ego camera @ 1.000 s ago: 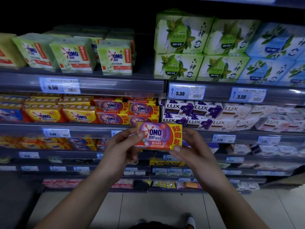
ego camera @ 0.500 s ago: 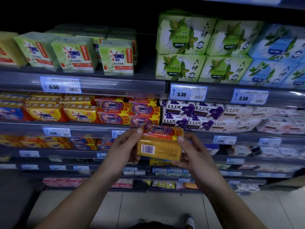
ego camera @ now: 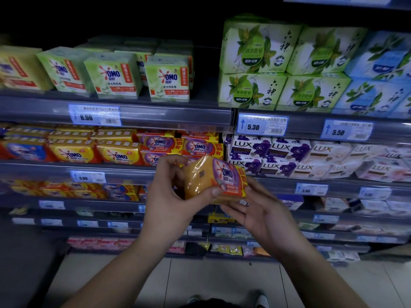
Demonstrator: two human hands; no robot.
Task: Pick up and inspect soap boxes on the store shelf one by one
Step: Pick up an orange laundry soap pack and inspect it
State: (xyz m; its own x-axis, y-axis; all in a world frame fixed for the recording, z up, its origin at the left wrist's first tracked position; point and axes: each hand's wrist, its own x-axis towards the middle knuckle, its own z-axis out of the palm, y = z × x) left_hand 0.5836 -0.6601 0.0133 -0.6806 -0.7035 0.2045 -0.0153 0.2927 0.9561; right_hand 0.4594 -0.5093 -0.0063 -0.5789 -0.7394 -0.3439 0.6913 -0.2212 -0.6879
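Mid-inspection at frame centre, the left hand (ego camera: 169, 196) and right hand (ego camera: 264, 214) pinch a plastic-wrapped orange-and-purple OMO soap pack (ego camera: 213, 177), tilted; reshelving it probably comes next.

I count one purple-and-orange OMO soap pack (ego camera: 219, 176), held by two grips: my left grip (ego camera: 171, 196) and my right grip (ego camera: 262, 215). Four green Liushen soap boxes (ego camera: 255, 48), two on two. Three green OMO packs (ego camera: 113, 74) in front; those behind are too dim to count. Three readable price tags (ego camera: 262, 125) — 6.50, 5.30, 5.50. Four purple LUX boxes (ego camera: 249, 147).
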